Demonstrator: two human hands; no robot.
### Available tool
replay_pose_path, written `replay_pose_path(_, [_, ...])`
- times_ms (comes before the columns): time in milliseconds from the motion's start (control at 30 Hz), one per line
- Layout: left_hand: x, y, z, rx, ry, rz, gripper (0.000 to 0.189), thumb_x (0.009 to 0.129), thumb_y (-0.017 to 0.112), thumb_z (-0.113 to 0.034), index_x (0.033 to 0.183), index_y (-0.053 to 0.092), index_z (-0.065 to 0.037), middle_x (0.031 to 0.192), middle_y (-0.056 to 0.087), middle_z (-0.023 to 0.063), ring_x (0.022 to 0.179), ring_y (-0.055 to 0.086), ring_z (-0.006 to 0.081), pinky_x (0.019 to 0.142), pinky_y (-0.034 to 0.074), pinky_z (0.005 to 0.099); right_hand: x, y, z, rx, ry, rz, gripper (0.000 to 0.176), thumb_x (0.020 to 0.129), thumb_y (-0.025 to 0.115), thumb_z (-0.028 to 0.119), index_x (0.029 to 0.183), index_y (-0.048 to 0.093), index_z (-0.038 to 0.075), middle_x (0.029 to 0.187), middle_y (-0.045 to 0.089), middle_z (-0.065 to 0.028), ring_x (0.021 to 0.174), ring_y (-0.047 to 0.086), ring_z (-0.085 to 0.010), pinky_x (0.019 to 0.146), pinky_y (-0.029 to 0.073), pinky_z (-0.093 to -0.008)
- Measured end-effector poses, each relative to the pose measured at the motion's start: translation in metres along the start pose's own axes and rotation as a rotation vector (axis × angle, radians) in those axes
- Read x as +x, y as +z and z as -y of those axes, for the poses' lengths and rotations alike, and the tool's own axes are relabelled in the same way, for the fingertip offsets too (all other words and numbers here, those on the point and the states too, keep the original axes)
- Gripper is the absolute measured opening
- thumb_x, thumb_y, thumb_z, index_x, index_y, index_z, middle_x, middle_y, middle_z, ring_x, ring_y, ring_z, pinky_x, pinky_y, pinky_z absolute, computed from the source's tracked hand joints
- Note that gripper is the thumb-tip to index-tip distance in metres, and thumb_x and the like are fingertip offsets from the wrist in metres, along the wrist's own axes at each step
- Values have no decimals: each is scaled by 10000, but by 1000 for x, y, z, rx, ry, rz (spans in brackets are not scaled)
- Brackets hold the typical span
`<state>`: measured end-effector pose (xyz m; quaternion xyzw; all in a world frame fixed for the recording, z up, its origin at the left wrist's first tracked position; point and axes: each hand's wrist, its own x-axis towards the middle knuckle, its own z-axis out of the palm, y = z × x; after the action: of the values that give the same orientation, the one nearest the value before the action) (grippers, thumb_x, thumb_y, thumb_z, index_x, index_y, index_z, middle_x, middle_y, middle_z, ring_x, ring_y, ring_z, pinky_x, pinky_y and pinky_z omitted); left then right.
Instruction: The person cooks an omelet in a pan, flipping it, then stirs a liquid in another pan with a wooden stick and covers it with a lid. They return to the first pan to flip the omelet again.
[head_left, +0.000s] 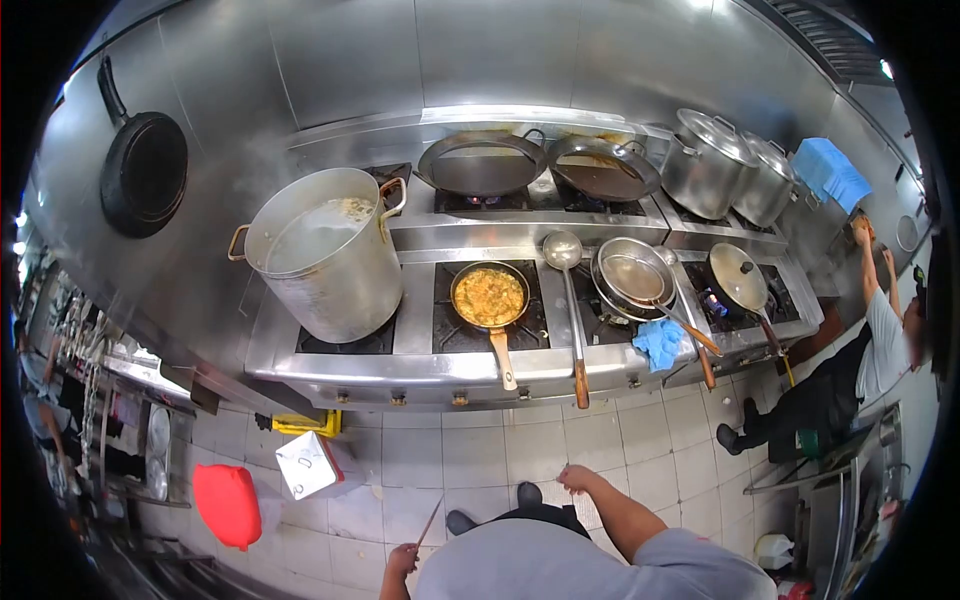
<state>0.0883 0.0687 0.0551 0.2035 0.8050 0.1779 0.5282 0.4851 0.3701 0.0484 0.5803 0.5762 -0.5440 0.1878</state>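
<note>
My left hand is closed around a thin brown stick, perhaps a chopstick, which points up and away over the floor. My right hand hangs in front of the stove with its fingers curled together; whatever may be in them is too small to make out. Beyond both hands, a frying pan with an orange-yellow egg-like mixture sits on a front burner, its wooden handle jutting over the stove edge. To its right lies a long ladle with a wooden grip. Neither hand touches the stove.
A large steaming pot stands left. Two woks and lidded pots line the back. Strainers, a blue cloth and a lidded pan are at right. A co-worker stands right; a red stool is left.
</note>
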Motion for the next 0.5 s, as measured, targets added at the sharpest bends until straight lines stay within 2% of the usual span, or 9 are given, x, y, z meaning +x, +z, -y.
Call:
replay_pose_path(67, [20,-4,-4,-16,-8,27,304,771,512,-177,1053,551,-71,659,585,81,425,522,148,357,404,263,11,-9,14,17,-20,-25,286,788,510,329,820,565,51,701,584,-82,522,555,-158,408,440,-289])
replay_pose_path(133, [32,-9,-16,-36,-13,64,292,755,530,-156,1030,560,-63,702,584,82,509,547,142,429,436,264,11,-11,32,32,-38,-49,285,789,511,327,840,565,51,711,586,-88,526,557,-153,404,435,-286])
replay_pose_path(200, [40,-7,-23,-79,18,78,307,750,524,-142,1046,549,-65,699,587,90,476,543,153,406,437,270,2,-5,53,180,-146,-104,282,790,509,319,885,564,60,708,585,-90,529,558,-146,403,431,-283])
replay_pose_path(333, [32,-1,-38,-142,71,123,334,738,534,-127,1066,533,-63,714,590,108,462,549,173,408,459,283,13,19,70,25,-225,-13,274,792,505,310,908,568,70,713,587,-80,536,559,-138,411,435,-284])
replay_pose_path(400, [20,4,-40,-98,87,110,333,735,543,-132,1060,537,-62,707,593,106,473,554,172,419,465,287,1,32,77,60,-228,-22,196,767,512,220,700,567,44,495,512,-61,392,476,-141,356,369,-290])
replay_pose_path(500, [11,7,-27,15,113,80,318,731,560,-142,1038,553,-59,685,595,98,489,559,166,428,468,294,-4,43,72,-14,-272,49,221,772,506,242,679,562,49,475,504,-53,379,461,-139,359,347,-292])
